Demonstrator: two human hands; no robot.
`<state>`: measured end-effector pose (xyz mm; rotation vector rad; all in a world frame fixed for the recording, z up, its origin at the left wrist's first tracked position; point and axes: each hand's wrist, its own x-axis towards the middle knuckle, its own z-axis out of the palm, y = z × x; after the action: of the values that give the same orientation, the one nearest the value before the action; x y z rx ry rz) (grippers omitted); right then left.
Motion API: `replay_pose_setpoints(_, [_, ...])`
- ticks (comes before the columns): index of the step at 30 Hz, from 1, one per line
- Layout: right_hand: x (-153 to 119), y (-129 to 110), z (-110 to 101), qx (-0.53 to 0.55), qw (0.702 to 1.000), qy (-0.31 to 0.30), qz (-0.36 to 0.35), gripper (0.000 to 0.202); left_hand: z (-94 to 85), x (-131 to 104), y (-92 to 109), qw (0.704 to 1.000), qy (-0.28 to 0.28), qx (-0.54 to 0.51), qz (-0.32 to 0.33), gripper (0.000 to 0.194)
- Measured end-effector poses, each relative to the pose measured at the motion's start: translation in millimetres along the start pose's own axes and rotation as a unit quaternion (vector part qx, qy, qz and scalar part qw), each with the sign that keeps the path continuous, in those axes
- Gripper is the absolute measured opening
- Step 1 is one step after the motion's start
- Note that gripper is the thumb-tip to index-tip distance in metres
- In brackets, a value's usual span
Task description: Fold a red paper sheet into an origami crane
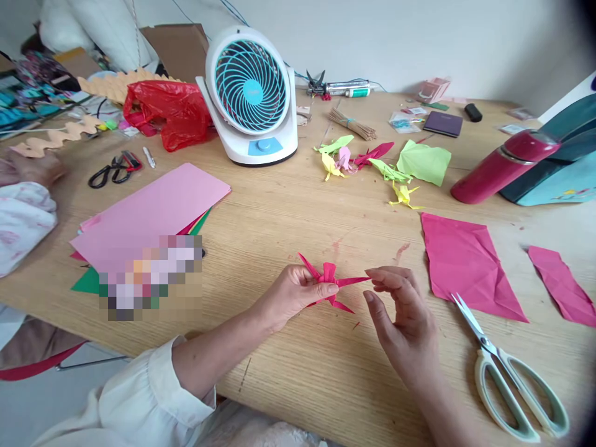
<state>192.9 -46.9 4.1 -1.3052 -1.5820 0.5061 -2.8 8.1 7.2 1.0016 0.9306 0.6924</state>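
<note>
My left hand (298, 295) pinches a red folded paper figure (329, 273) with several narrow pointed arms, thumb across its middle. To the right of it, my right hand (405, 310) has thumb and fingers apart, the fingertips at the tip of the figure's right-hand point. Nothing shows between those fingers. Scissors (488, 351) with pale handles lie slightly open at the lower right. Beside them are a creased red paper sheet (470, 261) and a narrower red piece (561, 282). Yellow, green, pink and red folded paper figures (344, 158) lie farther back.
A white fan (251, 93) stands at the back, beside a red plastic bag (167, 112). Pink paper (158, 211) is stacked at left, near black-handled snips (116, 169). A red bottle (503, 166) lies tilted at right. Another person's hand (37, 167) is at the far left.
</note>
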Motion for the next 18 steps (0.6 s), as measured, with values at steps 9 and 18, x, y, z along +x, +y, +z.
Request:
replay_pose_setpoints(9, [-3,-4,2,-0.074,0.988,-0.062,-0.119,0.032,4.6,-3,1,0.999,-0.044,0.002,0.002,0.032])
replay_pose_setpoints(18, [-2,2,-12,-0.154,0.959,-0.09,-0.222,0.044,5.8,-3,3,0.997,-0.07,0.036,-0.009,0.04])
